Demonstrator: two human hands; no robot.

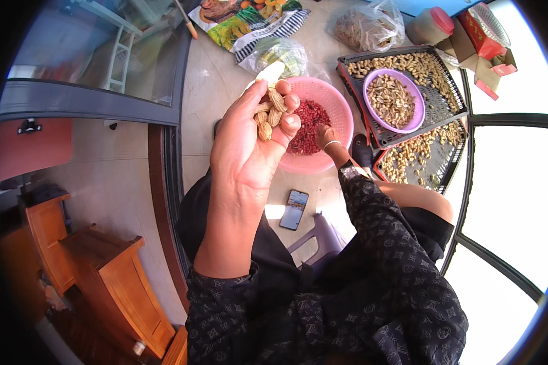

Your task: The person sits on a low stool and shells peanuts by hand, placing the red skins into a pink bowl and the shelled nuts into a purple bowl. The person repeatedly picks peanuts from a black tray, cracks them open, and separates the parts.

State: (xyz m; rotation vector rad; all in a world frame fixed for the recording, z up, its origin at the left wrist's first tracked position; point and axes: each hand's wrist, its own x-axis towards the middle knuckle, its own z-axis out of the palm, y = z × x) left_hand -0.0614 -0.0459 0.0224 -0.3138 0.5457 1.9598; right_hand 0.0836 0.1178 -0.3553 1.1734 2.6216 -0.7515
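Observation:
My left hand (pixel 251 146) is raised, palm up, fingers curled around several unshelled peanuts (pixel 276 100). Below and beyond it stands a pink plastic basket (pixel 340 105) holding red-skinned peanut kernels (pixel 308 116). Into this basket reaches my right hand (pixel 327 136), a pale bracelet at its wrist; its fingertips are at the kernels, and whether it grips any cannot be seen. A purple plastic basket (pixel 421 109) of peanut shells (pixel 390 100) rests on a black crate (pixel 431 119) of unshelled peanuts at the right.
Another black crate (pixel 443 166) of peanuts lies nearer. A smartphone (pixel 294 210) is on the floor before a purple plastic stool (pixel 319 237). Plastic bags (pixel 370 27), a lidded jar (pixel 431 25) and a cardboard box (pixel 484 75) stand beyond. A glass door frame (pixel 91 100) borders the left.

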